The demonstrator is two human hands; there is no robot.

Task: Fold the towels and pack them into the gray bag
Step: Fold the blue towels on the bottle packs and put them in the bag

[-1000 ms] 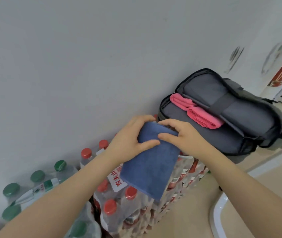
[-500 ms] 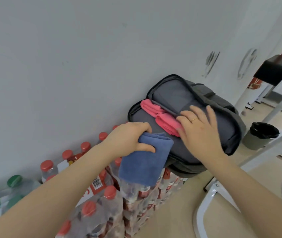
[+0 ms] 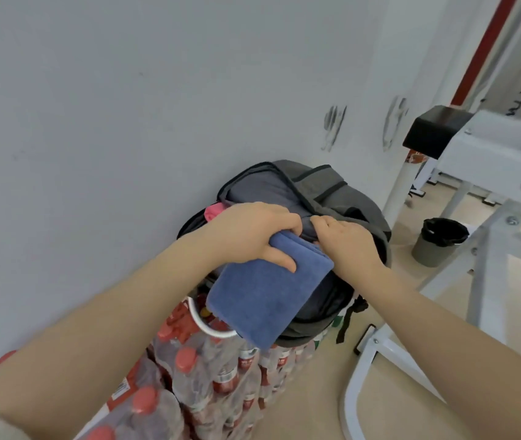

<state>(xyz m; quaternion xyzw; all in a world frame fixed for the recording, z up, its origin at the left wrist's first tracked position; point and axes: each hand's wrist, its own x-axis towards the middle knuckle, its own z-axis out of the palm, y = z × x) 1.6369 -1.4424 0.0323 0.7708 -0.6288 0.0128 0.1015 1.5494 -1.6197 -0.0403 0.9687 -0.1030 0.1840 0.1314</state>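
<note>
Head view, single frame.

1. Left hand (image 3: 253, 231): centre of frame, forearm entering from the lower left. Fingers curled over the top edge of the blue towel (image 3: 267, 290), thumb pressed on its front face; a firm grasp.

2. Blue towel: folded into a thick rectangle, tilted, hanging below the left hand at centre frame. Its upper edge lies at the mouth of the gray bag (image 3: 332, 198); its lower corner hangs in front of the bag and over the bottle packs.

3. Right hand (image 3: 345, 241): just right of centre, forearm entering from the lower right. Fingers bent and pinching the gray fabric at the bag's opening, just beside the towel's upper right corner.

4. Gray bag: backpack, centre frame and above, unzipped, against the white wall (image 3: 125, 122), resting on the bottle packs.

5. Pink towel (image 3: 213, 211): only a small part shows, inside the bag, at the left rim behind the left hand.

6. Bottle packs (image 3: 214, 376): shrink-wrapped, red caps, lower centre and lower left.

7. White metal frame (image 3: 491, 160): right side of frame, with a black block on its upper end.

8. Waste bin (image 3: 437, 246): dark liner, on the floor at the right, behind the frame.
</note>
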